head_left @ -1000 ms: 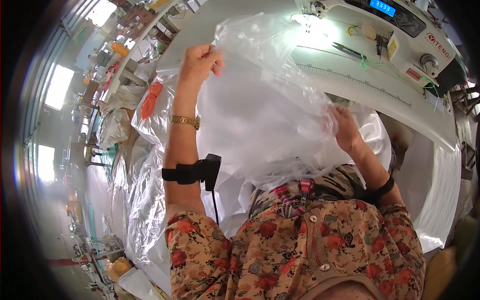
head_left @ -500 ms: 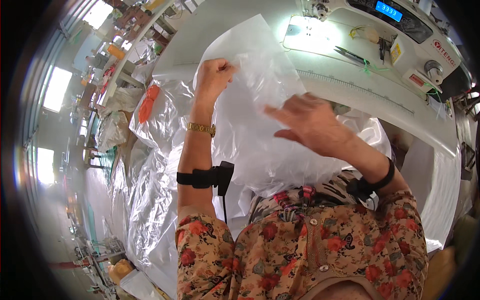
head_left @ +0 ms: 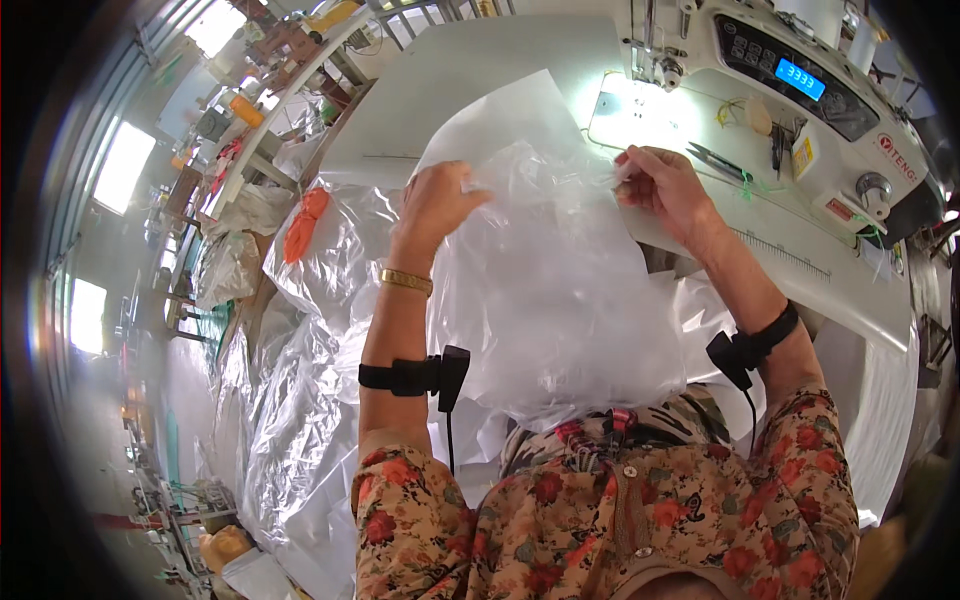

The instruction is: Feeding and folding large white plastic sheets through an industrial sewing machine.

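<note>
We note a red-orange bundle [head_left: 305, 226] left of the left hand [head_left: 437, 208], an orange spool [head_left: 245, 110] farther left, and dark snips [head_left: 718, 160] right of the right hand [head_left: 668, 192].

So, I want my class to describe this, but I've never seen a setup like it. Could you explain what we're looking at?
Of course. There is no robot here: a person works with bare hands. The view comes from a wide camera on the person's head, looking down, which is why straight edges curve.

The left hand is at the left edge of a see-through plastic sheet, and the right hand is near its upper right edge. Both seem to handle it, though exactly how the fingers grip is too small to tell. The sheet reaches down toward the lap.

At upper right is a white sewing machine with a lit screen. On its table lie dark snips, with green thread beside them.
</note>
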`<state>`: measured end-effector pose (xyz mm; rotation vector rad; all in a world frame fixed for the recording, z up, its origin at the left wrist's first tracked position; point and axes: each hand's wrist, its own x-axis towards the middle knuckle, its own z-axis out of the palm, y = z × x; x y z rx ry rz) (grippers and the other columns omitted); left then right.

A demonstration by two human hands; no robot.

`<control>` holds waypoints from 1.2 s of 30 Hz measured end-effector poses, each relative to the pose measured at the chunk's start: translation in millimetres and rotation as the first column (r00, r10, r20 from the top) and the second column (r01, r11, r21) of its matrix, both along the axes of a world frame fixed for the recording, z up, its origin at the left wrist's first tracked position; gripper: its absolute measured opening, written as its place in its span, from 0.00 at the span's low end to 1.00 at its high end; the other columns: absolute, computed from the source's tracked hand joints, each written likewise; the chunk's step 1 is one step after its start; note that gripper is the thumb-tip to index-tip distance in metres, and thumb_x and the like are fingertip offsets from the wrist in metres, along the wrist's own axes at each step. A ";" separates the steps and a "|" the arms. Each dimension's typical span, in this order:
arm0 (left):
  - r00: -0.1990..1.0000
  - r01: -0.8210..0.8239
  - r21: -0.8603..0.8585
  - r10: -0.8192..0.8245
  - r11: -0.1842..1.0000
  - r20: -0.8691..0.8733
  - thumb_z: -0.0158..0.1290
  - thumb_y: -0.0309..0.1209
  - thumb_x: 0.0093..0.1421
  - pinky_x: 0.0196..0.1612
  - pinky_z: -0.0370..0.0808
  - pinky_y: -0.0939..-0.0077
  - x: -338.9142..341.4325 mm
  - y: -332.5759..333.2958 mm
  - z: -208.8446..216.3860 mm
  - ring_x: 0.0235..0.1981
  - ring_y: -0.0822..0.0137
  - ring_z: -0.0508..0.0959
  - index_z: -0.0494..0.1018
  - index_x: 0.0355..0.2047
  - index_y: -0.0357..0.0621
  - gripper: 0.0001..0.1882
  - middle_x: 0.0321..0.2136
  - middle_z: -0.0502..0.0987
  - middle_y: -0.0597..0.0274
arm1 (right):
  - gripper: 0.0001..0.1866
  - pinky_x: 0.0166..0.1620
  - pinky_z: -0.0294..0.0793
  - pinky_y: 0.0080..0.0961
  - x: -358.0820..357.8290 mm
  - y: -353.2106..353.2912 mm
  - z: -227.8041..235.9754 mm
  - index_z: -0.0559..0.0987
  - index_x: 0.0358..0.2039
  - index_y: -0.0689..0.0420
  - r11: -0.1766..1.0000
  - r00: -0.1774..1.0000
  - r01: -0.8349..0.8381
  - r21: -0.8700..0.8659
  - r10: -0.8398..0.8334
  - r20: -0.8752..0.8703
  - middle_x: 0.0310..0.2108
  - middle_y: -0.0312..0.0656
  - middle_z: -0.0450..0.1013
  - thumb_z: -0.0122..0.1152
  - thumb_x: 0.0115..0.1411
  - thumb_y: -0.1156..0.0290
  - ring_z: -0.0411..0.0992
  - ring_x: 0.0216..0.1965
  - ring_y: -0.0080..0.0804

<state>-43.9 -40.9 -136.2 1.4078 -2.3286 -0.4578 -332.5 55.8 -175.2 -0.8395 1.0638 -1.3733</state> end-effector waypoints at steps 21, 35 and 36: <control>0.740 0.412 -0.038 -0.359 0.910 -0.569 0.54 0.29 0.62 0.37 0.71 0.79 -58.2 -0.4 39.7 0.29 0.75 0.75 0.78 0.29 0.36 0.09 0.25 0.77 0.65 | 0.12 0.36 0.78 0.24 -6.2 -8.2 -12.8 0.77 0.36 0.60 0.996 0.990 0.045 -0.082 -0.033 0.138 0.26 0.37 0.75 0.53 0.66 0.64 0.74 0.26 0.24; 0.833 0.322 -0.310 -0.424 0.894 -0.356 0.54 0.31 0.64 0.24 0.63 0.87 -56.8 -51.1 84.9 0.22 0.85 0.66 0.77 0.33 0.35 0.09 0.22 0.75 0.73 | 0.10 0.35 0.73 0.23 65.8 58.6 5.3 0.75 0.41 0.64 0.859 0.856 -0.503 -0.095 0.479 -0.196 0.28 0.40 0.73 0.55 0.64 0.71 0.72 0.31 0.25; 0.828 0.312 -0.309 -0.417 0.898 -0.376 0.54 0.31 0.64 0.25 0.64 0.87 -54.7 -54.3 91.9 0.22 0.85 0.66 0.77 0.34 0.35 0.10 0.23 0.75 0.73 | 0.07 0.33 0.72 0.22 63.0 65.6 17.9 0.77 0.37 0.64 0.839 0.867 -0.495 -0.226 0.493 -0.068 0.23 0.37 0.71 0.54 0.64 0.73 0.71 0.27 0.23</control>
